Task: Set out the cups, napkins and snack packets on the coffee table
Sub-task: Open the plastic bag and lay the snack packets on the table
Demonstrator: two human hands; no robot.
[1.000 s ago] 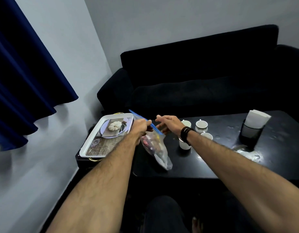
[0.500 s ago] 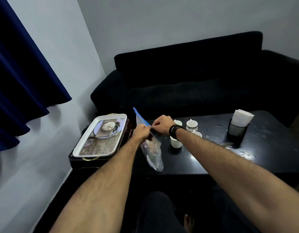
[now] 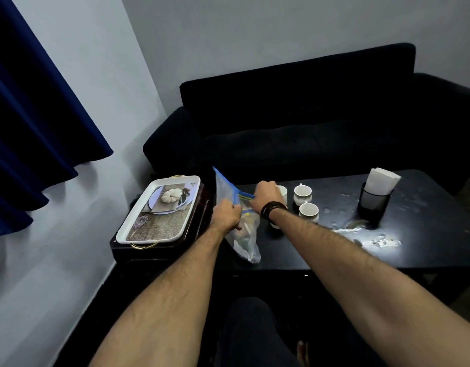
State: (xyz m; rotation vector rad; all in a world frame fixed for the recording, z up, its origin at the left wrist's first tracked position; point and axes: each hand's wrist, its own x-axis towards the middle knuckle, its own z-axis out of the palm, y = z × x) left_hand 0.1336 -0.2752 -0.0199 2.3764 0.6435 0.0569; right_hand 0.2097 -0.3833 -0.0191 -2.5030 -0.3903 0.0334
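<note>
Hanging between both hands, a clear zip bag [image 3: 243, 234] with a blue closure strip along its mouth holds snack packets, seen only as blurred pale and dark shapes through the plastic. Bag droops toward the near edge of the worktop [image 3: 413, 250], its lower corner resting on or just above the dark surface; cannot tell which. One end of the blue strip sticks up and to the far left, free of either hand. Left hand [image 3: 226, 214] has its grip closed on the bag's mouth at the left side, fingers pinched on the plastic. Right hand [image 3: 268, 198] is curled into a closed grip on the right part of the strip, a dark wristband [image 3: 272, 210] around the wrist; the bag's mouth is stretched between the two hands. Just right of the right hand stand small white cups: one [image 3: 282, 193] partly hidden behind the knuckles, one [image 3: 302, 194] farther right with its handle showing, one [image 3: 308, 212] nearer, and a fourth mostly hidden under the wrist. Well apart to the right, a dark holder [image 3: 372, 201] carries upright white napkins [image 3: 382, 181]. Worktop is black and glossy with pale smears and glare near the holder. To the left, a white rectangular tray [image 3: 160, 210] with a printed picture sits on a lower dark stand [image 3: 154, 250]. Black sofa [image 3: 308, 123] along the far side, grey walls, deep blue curtain [image 3: 35, 115] on the left.
</note>
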